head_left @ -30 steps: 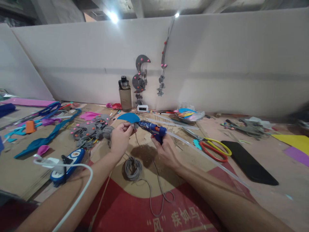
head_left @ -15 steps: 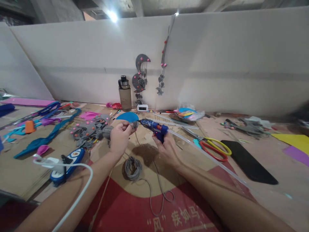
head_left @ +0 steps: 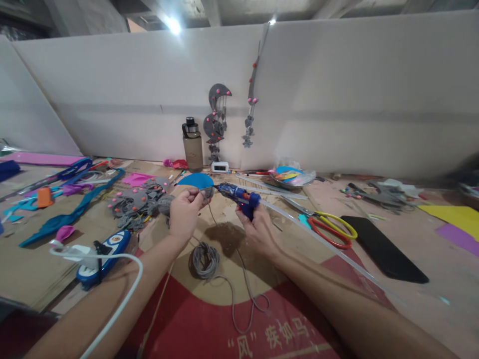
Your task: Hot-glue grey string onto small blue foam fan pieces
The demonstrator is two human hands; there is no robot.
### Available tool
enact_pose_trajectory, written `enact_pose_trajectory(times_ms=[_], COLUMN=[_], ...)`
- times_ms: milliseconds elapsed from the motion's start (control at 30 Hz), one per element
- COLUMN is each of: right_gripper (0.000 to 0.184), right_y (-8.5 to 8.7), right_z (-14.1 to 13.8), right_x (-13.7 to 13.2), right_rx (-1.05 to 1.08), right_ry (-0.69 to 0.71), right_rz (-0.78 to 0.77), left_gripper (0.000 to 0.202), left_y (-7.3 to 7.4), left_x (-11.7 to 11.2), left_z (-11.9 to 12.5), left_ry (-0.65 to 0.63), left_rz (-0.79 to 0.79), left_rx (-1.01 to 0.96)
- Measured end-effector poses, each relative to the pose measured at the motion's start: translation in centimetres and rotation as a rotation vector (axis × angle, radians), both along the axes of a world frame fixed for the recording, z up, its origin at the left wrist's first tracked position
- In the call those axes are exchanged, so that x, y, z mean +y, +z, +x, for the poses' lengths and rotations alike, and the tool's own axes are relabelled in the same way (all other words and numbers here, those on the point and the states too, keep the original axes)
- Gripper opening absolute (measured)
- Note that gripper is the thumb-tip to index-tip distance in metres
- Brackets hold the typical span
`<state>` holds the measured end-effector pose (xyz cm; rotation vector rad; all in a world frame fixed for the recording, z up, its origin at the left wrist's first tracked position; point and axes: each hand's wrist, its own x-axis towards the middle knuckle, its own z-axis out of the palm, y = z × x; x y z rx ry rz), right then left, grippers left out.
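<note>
Between the fingertips of my left hand (head_left: 186,212) is a small grey felt piece (head_left: 208,191), with grey cord hanging below it. My right hand (head_left: 258,232) is wrapped round the handle of a blue hot glue gun (head_left: 239,195). The gun's nozzle points left and is at the edge of the felt piece; whether it touches I cannot tell. A long clear glue stick (head_left: 299,219) runs out of the gun's back, over my right forearm. Under my hands lies a coil of grey cord (head_left: 205,260), its loose end looping to the right.
Grey felt shapes with pink dots (head_left: 139,199) lie at left, near a blue-and-white power strip (head_left: 104,257) with a white cable. Scissors (head_left: 331,227) and a black phone-like slab (head_left: 383,249) lie at right. A bottle (head_left: 192,149) stands by the white wall.
Both hands hold nearly the same pose, the nozzle staying at the felt piece. The view has shifted very slightly.
</note>
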<state>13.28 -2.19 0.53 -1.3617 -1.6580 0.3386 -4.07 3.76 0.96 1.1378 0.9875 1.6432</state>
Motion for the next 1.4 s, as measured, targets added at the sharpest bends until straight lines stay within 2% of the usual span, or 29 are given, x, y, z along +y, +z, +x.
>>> enact_pose_trajectory(times_ms=[200,600,1000,1267,1400], right_gripper=[0.037,0.029,0.032,0.033,0.033], right_y=[-0.1,-0.4,-0.6,-1.5,-1.3], right_z=[0.1,0.0,0.2,0.4,0.3], right_x=[0.1,0.1,0.4,1.1,0.8], right_rx=[0.011,0.004,0.028,0.055,0.053], right_ry=[0.004,0.001,-0.007,-0.030,-0.031], right_rz=[-0.010,0.034,0.026,0.051,0.054], left_gripper=[0.026,0.024,0.024,0.024,0.023], left_y=[-0.1,-0.2,-0.2,0.5,0.5], left_x=[0.2,0.2,0.1,-0.3,-0.3], left_z=[0.0,0.0,0.1,0.3,0.4], left_ry=[0.007,-0.005,-0.004,-0.018,-0.007], left_rz=[-0.002,0.015,0.013,-0.013,-0.020], left_rx=[-0.026,-0.030,-0.052,-0.133,-0.137])
